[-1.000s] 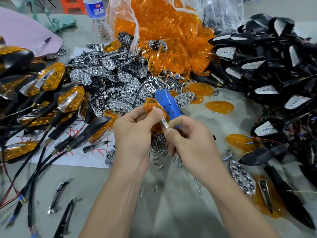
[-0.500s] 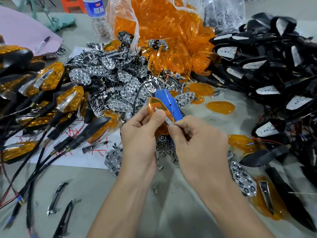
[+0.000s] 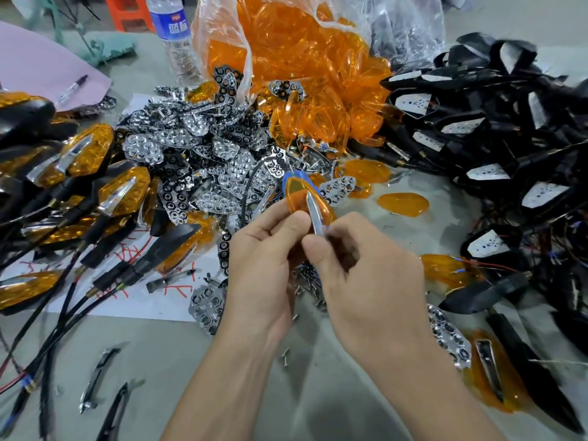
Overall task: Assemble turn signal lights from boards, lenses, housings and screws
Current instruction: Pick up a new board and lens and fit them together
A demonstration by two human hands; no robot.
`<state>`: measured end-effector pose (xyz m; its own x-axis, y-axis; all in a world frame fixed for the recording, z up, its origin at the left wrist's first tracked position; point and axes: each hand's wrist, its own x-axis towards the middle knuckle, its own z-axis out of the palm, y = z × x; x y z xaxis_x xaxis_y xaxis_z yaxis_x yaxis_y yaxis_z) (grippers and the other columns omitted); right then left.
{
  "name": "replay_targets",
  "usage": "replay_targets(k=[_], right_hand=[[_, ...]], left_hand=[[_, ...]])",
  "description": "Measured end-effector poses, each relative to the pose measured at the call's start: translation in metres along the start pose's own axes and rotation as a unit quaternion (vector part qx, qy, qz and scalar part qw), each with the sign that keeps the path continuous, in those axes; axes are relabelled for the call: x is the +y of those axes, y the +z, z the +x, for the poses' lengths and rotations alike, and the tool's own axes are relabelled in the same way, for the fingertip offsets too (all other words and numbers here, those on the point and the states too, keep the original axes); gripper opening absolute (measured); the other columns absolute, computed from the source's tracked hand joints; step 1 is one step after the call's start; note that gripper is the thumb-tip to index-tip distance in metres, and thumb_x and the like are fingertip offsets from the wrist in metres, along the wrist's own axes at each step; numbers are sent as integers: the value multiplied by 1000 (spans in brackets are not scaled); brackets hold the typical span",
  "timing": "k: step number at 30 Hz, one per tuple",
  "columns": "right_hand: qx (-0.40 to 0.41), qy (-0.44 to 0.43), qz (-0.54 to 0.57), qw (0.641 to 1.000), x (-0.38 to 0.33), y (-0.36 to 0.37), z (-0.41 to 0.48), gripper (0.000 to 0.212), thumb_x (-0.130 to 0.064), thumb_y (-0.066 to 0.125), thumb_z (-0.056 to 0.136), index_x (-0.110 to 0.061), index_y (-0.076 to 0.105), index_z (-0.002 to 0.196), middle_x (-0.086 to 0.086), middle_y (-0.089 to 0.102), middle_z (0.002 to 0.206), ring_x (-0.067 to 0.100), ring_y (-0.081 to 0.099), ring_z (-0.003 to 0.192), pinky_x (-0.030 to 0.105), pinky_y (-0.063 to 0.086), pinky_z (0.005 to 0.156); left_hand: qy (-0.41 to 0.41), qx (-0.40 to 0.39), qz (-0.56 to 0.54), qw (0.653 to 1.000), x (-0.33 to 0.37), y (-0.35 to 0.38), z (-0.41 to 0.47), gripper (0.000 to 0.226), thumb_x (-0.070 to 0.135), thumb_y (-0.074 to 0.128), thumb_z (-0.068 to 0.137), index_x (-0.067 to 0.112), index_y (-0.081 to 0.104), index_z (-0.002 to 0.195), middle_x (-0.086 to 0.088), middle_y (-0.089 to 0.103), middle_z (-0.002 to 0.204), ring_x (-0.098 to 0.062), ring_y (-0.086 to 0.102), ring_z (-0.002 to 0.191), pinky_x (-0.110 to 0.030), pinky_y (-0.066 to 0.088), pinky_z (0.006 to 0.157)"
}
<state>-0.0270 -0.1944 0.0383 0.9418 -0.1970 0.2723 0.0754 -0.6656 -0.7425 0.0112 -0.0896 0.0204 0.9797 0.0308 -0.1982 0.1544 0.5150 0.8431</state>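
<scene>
Since a second ago the amber lens has tipped up and shifted right, hiding most of the blue tool behind it. The chrome strip now lies lengthwise on its face. The left hand pinches the lens by its lower edge and the right hand pinches the strip's lower end, both just above centre frame. Small steel screws lie scattered beneath them. Bare grey desk opens only at the bottom, around the forearms. Faceted chrome reflectors heap upper centre-left, with glossy finished lights at left. A crinkled clear bag of lenses sits at top and matte black housings at right.
</scene>
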Motion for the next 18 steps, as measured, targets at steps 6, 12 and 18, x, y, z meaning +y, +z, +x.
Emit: replay_targets(k=[6,12,18], right_hand=[[-3,18,22,1000,8,-1,1,19,-33,72,94,-26,56,88,-10,68,68,19,62,61,44,54,63],[-1,-6,13,1000,11,5,-2,23,-39,70,87,-23,54,88,-8,68,70,21,64,64,42,55,61],[-101,192,274,937,23,-1,10,32,-36,85,68,-36,68,95,-2,78,73,17,73,62,33,60,62]], left_hand=[[10,22,39,999,1,-2,1,24,-2,60,95,5,79,107,-19,79,100,-28,74,89,-39,61,85],[15,8,-6,1000,0,-1,0,25,16,80,70,10,81,94,-12,79,91,-19,72,74,-30,62,74],[3,-8,-4,1000,7,1,8,13,7,82,65,12,81,77,-9,76,76,-17,69,61,-26,57,58]])
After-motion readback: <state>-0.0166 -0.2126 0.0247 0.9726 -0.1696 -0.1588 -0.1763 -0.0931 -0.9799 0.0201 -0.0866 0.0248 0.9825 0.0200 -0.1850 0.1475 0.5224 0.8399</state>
